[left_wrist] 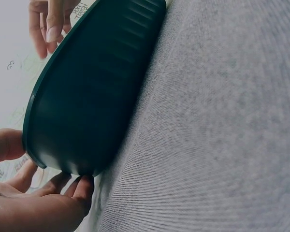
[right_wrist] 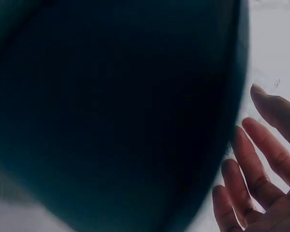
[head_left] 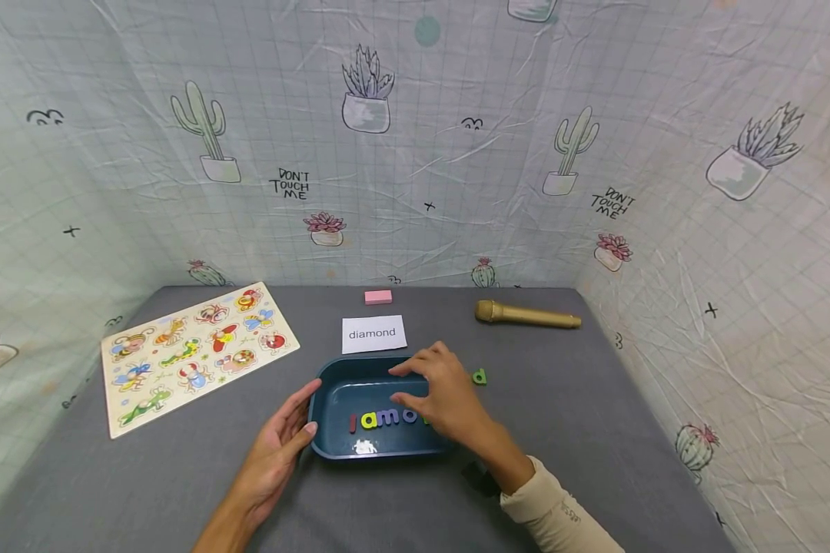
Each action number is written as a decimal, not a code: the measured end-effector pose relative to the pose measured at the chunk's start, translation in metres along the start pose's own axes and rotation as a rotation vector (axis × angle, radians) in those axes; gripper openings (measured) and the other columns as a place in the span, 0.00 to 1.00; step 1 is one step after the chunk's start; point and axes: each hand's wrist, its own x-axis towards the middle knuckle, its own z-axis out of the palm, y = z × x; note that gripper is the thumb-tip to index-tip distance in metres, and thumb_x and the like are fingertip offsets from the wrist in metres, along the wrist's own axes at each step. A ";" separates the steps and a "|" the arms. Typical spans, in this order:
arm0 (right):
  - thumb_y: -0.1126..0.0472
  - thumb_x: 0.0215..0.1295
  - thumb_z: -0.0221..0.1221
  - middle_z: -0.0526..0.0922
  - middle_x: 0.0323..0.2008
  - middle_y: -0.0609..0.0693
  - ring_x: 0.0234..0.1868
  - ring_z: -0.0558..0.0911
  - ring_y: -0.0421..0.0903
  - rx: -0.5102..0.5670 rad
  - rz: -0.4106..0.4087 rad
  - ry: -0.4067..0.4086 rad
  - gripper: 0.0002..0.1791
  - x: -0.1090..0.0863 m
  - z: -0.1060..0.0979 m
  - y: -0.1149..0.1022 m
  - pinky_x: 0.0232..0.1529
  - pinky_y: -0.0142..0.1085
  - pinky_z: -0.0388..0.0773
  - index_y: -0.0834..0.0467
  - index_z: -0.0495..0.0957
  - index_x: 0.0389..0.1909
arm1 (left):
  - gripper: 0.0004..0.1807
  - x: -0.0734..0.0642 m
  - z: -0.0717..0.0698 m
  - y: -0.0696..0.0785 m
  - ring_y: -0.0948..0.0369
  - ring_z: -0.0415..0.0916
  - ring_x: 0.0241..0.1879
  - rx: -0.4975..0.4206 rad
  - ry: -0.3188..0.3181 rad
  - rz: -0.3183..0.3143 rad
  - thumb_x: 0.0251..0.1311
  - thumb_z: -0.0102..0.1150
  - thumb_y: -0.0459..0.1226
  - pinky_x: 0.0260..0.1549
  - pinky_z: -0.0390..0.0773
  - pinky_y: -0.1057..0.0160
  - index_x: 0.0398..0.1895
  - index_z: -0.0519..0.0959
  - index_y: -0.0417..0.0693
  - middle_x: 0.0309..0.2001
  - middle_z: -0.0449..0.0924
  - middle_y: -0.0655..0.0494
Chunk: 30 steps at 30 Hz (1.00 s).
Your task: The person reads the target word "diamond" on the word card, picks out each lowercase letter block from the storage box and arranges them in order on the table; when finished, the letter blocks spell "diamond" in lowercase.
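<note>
A dark teal tray (head_left: 380,453) lies on the table with a row of coloured letters inside. From the left these are a red upright letter (head_left: 352,423), a yellow "a" (head_left: 369,420), a purple "m" (head_left: 387,417) and a blue-purple "o" (head_left: 410,415). One yellow-green letter is mostly hidden by my right hand. My left hand (head_left: 273,453) holds the tray's left end, thumb at the rim and fingertips against the outer wall (left_wrist: 67,145). Over the tray's right side hovers my right hand (head_left: 446,395), thumb and fingers apart with nothing between them.
A green "d" (head_left: 479,376) lies right of the tray. Behind the tray are a white card (head_left: 373,335) reading "diamond" and a pink block (head_left: 377,297). An insect picture board (head_left: 200,353) lies at left, a gold microphone (head_left: 529,314) at back right. Printed cloth (head_left: 415,169) surrounds the table.
</note>
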 end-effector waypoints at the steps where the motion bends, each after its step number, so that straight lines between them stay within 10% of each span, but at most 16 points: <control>1: 0.53 0.57 0.80 0.90 0.45 0.46 0.46 0.73 0.42 0.007 -0.004 -0.005 0.20 0.000 0.004 -0.002 0.50 0.42 0.77 0.50 0.91 0.51 | 0.35 0.000 0.000 0.000 0.49 0.42 0.86 0.001 0.001 -0.001 0.80 0.53 0.32 0.62 0.66 0.85 0.85 0.56 0.55 0.87 0.47 0.52; 30: 0.48 0.57 0.79 0.90 0.44 0.41 0.47 0.77 0.40 -0.046 -0.014 -0.108 0.19 0.013 0.068 -0.025 0.51 0.34 0.77 0.46 0.91 0.49 | 0.35 0.000 0.002 0.004 0.48 0.44 0.86 0.009 0.005 -0.033 0.79 0.53 0.32 0.60 0.68 0.84 0.84 0.57 0.57 0.87 0.47 0.52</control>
